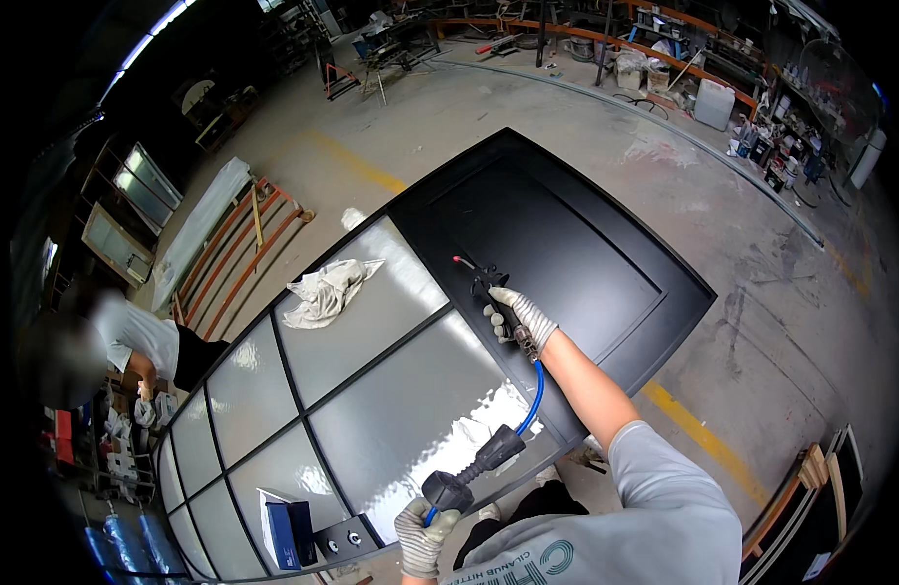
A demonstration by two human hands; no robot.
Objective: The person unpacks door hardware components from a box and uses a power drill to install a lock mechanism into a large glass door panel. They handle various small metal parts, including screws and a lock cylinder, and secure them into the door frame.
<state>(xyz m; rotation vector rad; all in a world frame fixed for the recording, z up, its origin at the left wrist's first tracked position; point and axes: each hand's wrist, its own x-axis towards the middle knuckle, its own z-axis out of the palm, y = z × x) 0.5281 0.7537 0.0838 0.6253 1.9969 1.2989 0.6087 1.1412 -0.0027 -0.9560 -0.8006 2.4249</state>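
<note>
We stand over a large black door (566, 244) lying flat, its upper part a solid black panel and its lower part a grid of frosted glass panes (371, 390). We judge the work mid-way: the air blow gun (488, 285) is aimed at the seam where black panel meets glass, and the panes further down are not yet reached. A crumpled rag (328, 290) rests on one pane, a small blue box (284, 531) near the far corner. Our right hand (518, 317), gloved, is closed around the gun's grip. Our left hand (422, 536), also gloved, is wrapped round the black coupling (464, 478) of the blue hose (532, 405), held just off the door's edge.
</note>
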